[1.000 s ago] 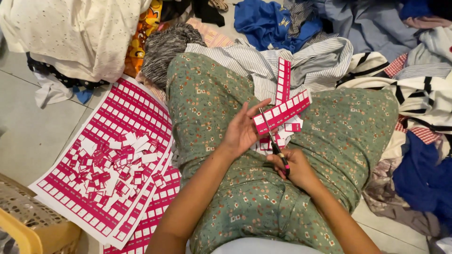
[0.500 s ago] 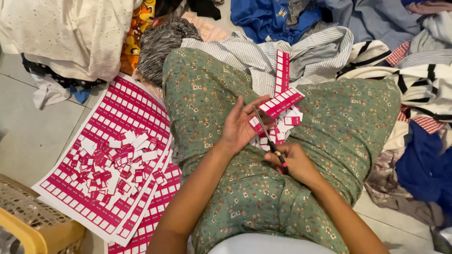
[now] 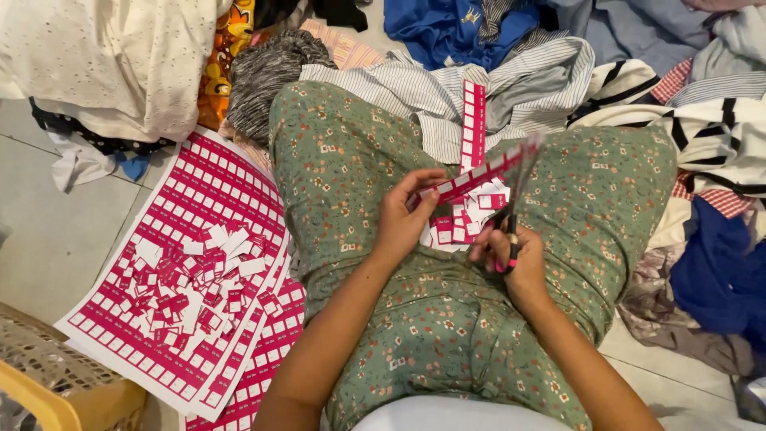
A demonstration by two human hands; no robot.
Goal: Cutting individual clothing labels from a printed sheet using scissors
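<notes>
Left hand pinches label strip | right hand grips scissors | risk: blades near fingertips, crooked cut.

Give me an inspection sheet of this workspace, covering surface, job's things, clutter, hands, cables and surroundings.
Surface: green floral lap; tiled floor beside it.
Job's things: pink label strip; scissors, blurred; cut labels on lap; second strip on lap.
Clutter: label sheets on floor under a pile of cut pieces.
Hands: left hand pinches the strip; right hand grips the scissors.
Cables: nothing seen.
Surroundings: heaped clothes; yellow basket.
</notes>
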